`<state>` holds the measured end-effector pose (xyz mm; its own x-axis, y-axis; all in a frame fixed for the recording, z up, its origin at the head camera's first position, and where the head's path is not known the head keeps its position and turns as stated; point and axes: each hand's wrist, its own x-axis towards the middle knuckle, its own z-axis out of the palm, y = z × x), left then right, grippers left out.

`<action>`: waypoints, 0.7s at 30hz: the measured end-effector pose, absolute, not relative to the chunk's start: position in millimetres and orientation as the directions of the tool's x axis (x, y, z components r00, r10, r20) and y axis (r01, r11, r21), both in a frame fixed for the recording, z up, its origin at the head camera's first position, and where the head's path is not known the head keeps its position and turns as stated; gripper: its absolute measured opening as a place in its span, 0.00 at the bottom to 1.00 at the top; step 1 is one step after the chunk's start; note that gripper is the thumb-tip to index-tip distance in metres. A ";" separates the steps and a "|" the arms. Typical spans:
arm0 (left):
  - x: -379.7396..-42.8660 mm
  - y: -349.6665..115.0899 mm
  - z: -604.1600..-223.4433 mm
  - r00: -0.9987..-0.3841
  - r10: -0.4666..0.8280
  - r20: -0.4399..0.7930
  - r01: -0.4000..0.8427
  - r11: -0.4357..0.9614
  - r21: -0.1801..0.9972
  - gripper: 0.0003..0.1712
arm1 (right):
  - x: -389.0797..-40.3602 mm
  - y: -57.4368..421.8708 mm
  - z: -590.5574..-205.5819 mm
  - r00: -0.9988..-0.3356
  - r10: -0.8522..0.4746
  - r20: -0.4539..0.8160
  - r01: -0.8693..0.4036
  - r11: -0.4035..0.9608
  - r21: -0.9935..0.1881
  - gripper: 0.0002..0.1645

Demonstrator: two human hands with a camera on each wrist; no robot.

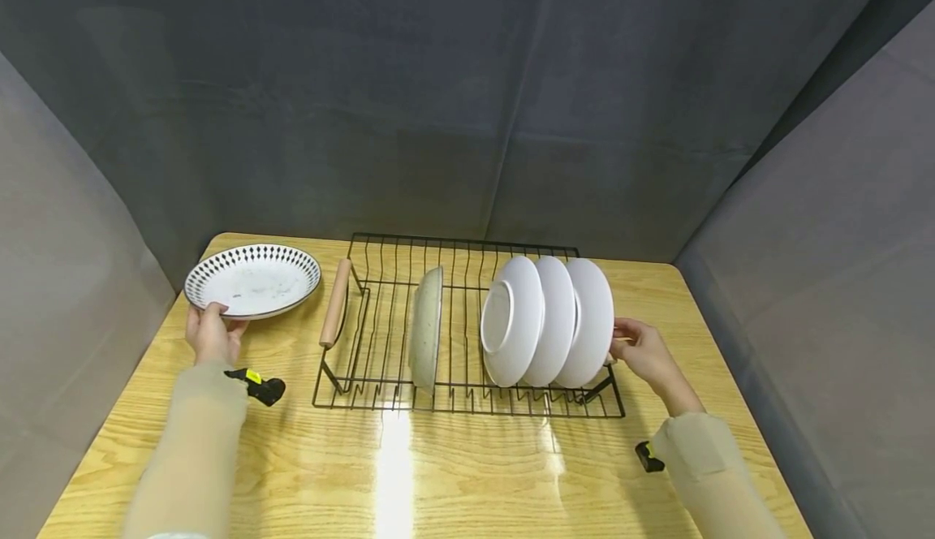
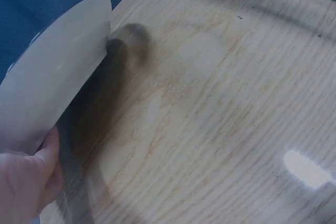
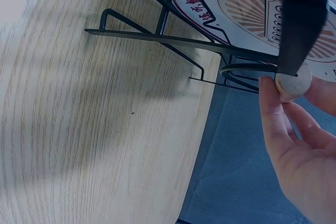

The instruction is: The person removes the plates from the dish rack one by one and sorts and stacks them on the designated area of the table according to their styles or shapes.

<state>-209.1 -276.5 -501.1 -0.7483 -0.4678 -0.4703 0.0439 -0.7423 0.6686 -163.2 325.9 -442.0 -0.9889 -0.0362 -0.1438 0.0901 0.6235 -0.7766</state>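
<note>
At the left of the head view, my left hand [image 1: 212, 338] grips the near rim of a white oval plate [image 1: 256, 281] edged with black diamonds. The thumb lies over the rim and the fingers are beneath. From the left wrist view, the plate's pale underside [image 2: 58, 66] is tilted, and its shadow falls on the tabletop. My right hand [image 1: 648, 354] is at the right end of a black wire dish rack [image 1: 467, 411]. In the right wrist view its fingers and thumb hold the rack's round wooden handle [image 3: 295, 81].
Three white plates [image 1: 511, 324] stand on edge in the rack's right half. One pale greenish dish [image 1: 426, 329] stands upright left of centre. A second wooden handle [image 1: 336, 303] is on the rack's left end. Grey curtains [image 1: 438, 101] surround the wooden table [image 1: 497, 474].
</note>
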 end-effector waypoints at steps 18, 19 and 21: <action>-201.2 -282.7 -505.7 -0.770 -0.413 -0.486 -0.061 -0.711 0.701 0.46 | -161.5 324.0 -439.7 -0.987 -0.035 -0.155 0.100 0.623 -0.776 0.25; -200.3 -282.7 -505.5 -0.764 -0.411 -0.497 -0.079 -0.704 0.705 0.46 | -161.6 323.9 -439.8 -0.987 -0.035 -0.154 0.099 0.623 -0.776 0.25; -198.4 -282.9 -505.5 -0.753 -0.410 -0.514 -0.111 -0.691 0.714 0.45 | -161.7 323.8 -439.9 -0.987 -0.034 -0.155 0.100 0.624 -0.775 0.25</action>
<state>-198.4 -282.9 -505.5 -0.7534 -0.4099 -0.5141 -0.1112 -0.6912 0.7141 -161.7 323.8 -439.9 -0.9873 -0.0340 -0.1550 0.1002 0.6238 -0.7752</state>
